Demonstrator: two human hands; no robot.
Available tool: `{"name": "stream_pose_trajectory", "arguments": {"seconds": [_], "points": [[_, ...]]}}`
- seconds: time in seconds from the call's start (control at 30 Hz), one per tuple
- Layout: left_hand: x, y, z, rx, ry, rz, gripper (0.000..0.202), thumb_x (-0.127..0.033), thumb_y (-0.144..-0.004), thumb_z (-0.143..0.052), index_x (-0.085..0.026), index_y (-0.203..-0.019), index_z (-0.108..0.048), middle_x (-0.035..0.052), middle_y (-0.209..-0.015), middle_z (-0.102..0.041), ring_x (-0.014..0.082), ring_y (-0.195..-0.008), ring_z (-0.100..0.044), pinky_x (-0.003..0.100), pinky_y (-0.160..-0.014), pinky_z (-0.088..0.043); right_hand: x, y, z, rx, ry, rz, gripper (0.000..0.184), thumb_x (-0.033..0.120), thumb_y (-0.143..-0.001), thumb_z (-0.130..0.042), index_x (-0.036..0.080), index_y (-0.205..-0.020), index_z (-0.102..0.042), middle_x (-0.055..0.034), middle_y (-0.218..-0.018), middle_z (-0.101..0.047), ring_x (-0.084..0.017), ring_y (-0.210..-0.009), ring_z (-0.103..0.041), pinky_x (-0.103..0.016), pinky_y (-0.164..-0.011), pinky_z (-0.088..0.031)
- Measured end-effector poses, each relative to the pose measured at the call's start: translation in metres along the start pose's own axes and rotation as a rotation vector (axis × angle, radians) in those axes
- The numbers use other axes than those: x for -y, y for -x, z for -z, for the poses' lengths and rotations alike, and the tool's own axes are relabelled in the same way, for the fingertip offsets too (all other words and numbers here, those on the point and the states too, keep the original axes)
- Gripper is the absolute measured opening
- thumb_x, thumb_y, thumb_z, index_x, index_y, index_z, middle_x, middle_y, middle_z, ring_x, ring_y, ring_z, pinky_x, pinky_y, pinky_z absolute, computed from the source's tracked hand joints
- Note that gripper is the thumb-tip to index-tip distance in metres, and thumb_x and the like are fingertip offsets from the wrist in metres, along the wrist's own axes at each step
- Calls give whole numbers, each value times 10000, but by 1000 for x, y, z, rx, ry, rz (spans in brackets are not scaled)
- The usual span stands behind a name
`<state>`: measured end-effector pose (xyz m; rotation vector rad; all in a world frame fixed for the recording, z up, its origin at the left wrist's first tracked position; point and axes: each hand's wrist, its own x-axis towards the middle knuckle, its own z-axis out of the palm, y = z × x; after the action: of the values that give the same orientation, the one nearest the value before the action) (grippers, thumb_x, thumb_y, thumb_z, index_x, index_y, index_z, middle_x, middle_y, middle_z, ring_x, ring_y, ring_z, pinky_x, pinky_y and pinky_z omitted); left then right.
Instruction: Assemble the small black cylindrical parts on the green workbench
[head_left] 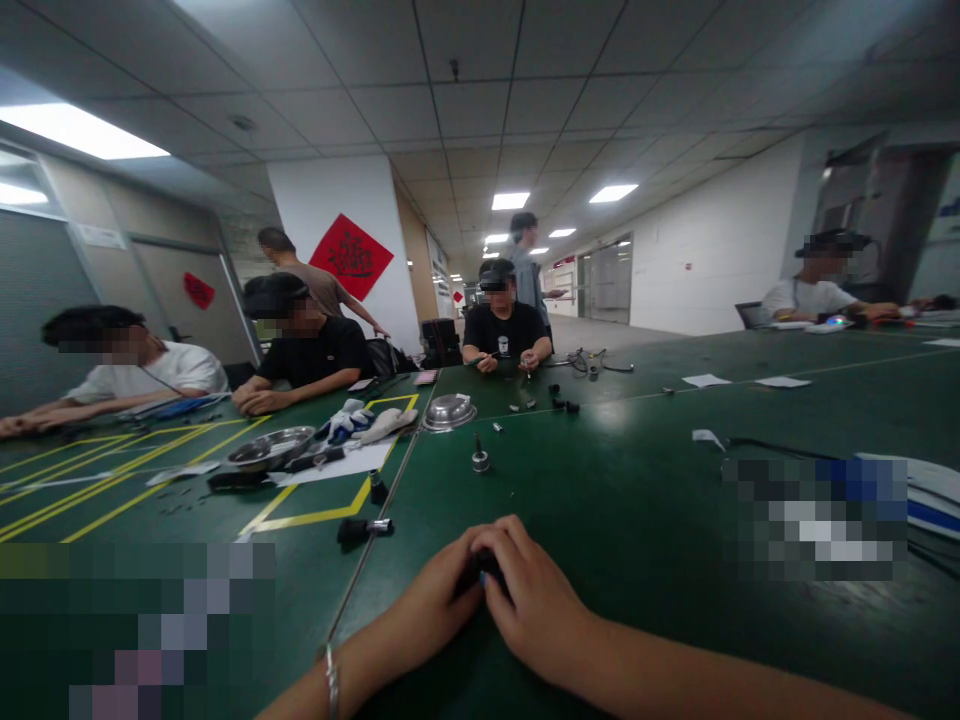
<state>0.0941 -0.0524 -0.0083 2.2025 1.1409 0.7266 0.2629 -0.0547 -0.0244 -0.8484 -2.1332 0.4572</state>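
Both my hands meet low in the middle of the dark green table (637, 500). My left hand (435, 600) and my right hand (529, 595) are closed together around a small black part (486, 570), most of it hidden by my fingers. A silver bracelet (331, 680) circles my left wrist. A black cylinder with a silver end (364, 529) lies just left of my hands. A small upright metal piece (480, 458) stands farther ahead.
Two metal bowls (448, 411) (270, 446), white gloves (360, 422), paper and small parts lie on the table with yellow tape lines (315, 516). Several people sit around it: two at left, one opposite (502, 325), one at far right. Others stand behind.
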Motion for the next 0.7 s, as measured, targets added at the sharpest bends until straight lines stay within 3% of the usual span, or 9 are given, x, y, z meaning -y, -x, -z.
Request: {"name": "stream_pose_trajectory", "arguments": {"seconds": [0.17, 0.37, 0.5, 0.7], "points": [[0, -2, 1, 25, 29, 12, 546, -123, -803, -531, -231, -1330, -437, 66, -1378, -495, 224, -1251, -458, 391, -1096, -313, -2, -3, -1, -36, 42, -22, 305, 25, -789, -484, 210, -1032, -472, -42, -1021, -511, -191, -907, -528, -327, -807, -426], [2, 1, 1, 53, 55, 40, 739, -131, -812, -521, -267, -1457, -187, 56, -1471, -375, 229, -1318, -380, 402, -1112, -293, -4, -6, -1, -59, 34, -84, 182, 35, -804, -489, 199, -882, -476, -15, -866, -528, -167, -753, -529, -286, -687, -417], [4, 3, 0, 61, 60, 79, 754, -159, -828, -509, -250, -1468, -120, 83, -1421, -430, 247, -1277, -420, 409, -1071, -343, -3, -6, 0, -90, 9, -54, 180, 41, -825, -486, 201, -909, -485, -11, -875, -530, -164, -775, -529, -272, -690, -411], [10, 2, 0, 20, 69, 101, 771, -185, -799, -557, -247, -1453, -154, 77, -1319, -493, 240, -1205, -461, 383, -1018, -386, -3, -7, 2, -70, 27, -52, 152, 55, -873, -460, 194, -895, -519, -17, -870, -547, -164, -797, -537, -272, -710, -410]]}}
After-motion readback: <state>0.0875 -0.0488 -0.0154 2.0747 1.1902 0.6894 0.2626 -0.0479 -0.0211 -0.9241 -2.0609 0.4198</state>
